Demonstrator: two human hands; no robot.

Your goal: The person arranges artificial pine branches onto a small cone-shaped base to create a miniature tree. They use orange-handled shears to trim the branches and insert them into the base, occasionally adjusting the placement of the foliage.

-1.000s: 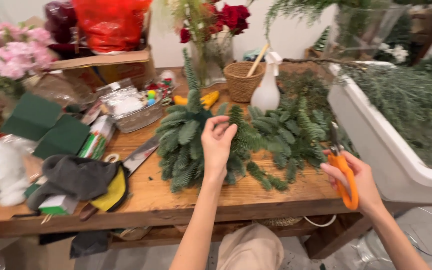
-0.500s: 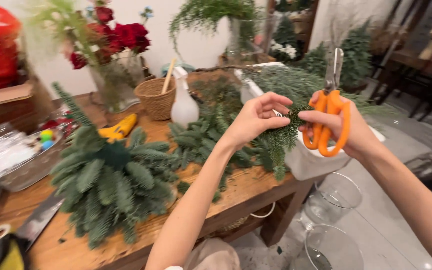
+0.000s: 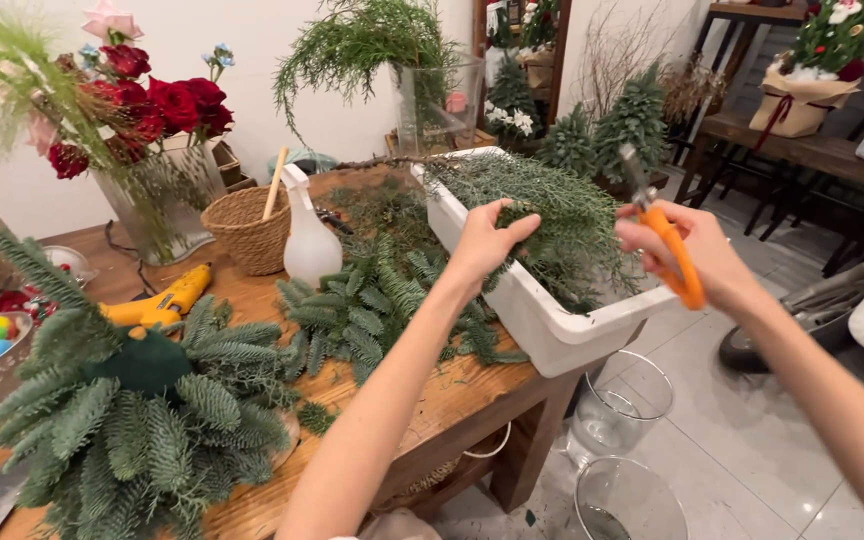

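My left hand (image 3: pixel 487 240) pinches a sprig of the feathery greenery (image 3: pixel 552 205) heaped in the white tub (image 3: pixel 542 320) at the end of the surface (image 3: pixel 452 400). My right hand (image 3: pixel 697 255) is closed around the orange-handled scissors (image 3: pixel 667 240), blades up, just beside that greenery. I judge I am choosing a stem to cut. The cut calls for holding the sprig taut and setting the blades across its stem. The fir arrangement (image 3: pixel 142 410) sits well apart.
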